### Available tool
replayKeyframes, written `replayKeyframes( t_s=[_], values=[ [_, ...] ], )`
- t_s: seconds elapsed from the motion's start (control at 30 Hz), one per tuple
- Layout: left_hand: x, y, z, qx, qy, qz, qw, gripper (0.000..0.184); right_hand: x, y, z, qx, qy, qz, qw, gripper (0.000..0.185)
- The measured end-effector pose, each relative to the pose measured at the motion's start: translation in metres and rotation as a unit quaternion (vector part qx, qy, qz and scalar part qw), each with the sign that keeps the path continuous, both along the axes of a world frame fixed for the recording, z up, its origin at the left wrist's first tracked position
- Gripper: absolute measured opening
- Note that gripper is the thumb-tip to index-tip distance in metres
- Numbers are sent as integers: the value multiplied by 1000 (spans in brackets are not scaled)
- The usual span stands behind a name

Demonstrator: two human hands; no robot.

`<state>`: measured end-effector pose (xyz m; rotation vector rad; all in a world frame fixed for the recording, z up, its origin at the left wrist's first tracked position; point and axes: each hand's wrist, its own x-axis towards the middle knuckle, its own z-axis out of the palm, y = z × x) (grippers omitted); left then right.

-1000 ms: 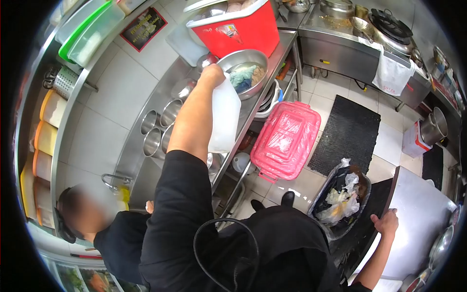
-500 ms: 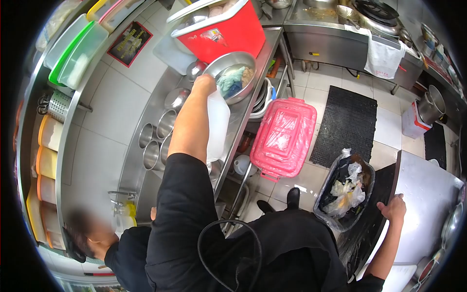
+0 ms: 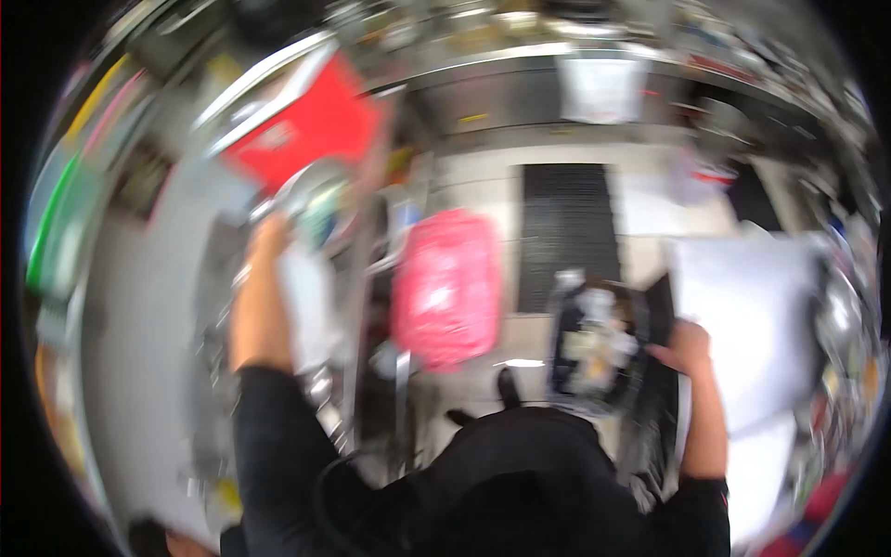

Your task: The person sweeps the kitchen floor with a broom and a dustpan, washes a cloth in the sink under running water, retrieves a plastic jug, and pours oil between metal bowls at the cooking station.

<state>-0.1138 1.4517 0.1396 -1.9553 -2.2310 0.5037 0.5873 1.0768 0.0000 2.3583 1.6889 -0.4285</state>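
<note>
Motion blurs the whole head view. My left hand is closed at the upper end of a white plastic container, which hangs over the steel counter on the left. Just beyond it is a metal bowl with bluish-green cloth-like material in it. My right hand rests at the near left edge of a steel worktop, thumb apart, holding nothing visible. Its individual fingers are smeared.
A red cooler stands behind the bowl. On the floor are a pink lidded box, a black mat and a lined bin with waste. Part of another person shows at the bottom left.
The view has swung right, so the counter, bowl and cooler sit further left. My left hand still holds the white container; my right hand remains by the worktop edge.
</note>
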Motion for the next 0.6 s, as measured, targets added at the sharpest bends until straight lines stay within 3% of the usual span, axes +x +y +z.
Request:
replayKeyframes(
  t_s=[0.07,0.1,0.13,0.17,0.2,0.23,0.3,0.33,0.4,0.43,0.5,0.53,0.57,0.6],
  values=[
    [-73,49,-46,93,21,-185,978,36,5,-5,-20,26,-29,-11,999,54],
    [-60,37,-32,90,-31,-160,983,37,4,-3,-7,-29,-9,-13,999,54],
    [-67,52,-32,74,-184,22,980,36,-1,-3,10,-68,-17,-44,997,44],
    [-75,63,-37,134,-140,27,981,34,1,-6,6,-48,-19,-65,997,47],
    [-68,50,-26,163,-242,84,953,29,-3,-7,24,-74,16,-61,995,50],
    [-69,53,-25,193,-183,17,964,25,-2,-9,39,-82,26,-72,994,51],
    [-21,19,4,208,-186,-45,959,25,-3,-16,49,-81,34,-80,993,55],
    [-38,49,-8,237,-208,-72,946,25,-3,-20,48,-73,32,-76,994,56],
    [-18,61,1,306,-200,-200,909,19,0,-22,35,-56,28,-61,996,75],
    [-10,65,3,305,-218,-202,905,18,0,-23,36,-69,33,-57,995,78],
    [15,76,17,302,-251,-201,898,16,-1,-26,31,-58,22,-61,996,66],
    [48,55,32,257,-344,-141,892,16,0,-26,30,-54,16,-62,997,60],
    [134,-11,77,220,-427,-72,874,15,1,-26,30,-57,21,-59,996,58],
    [142,0,86,163,-420,-106,886,16,2,-29,30,-59,19,-57,996,57]
  ],
)
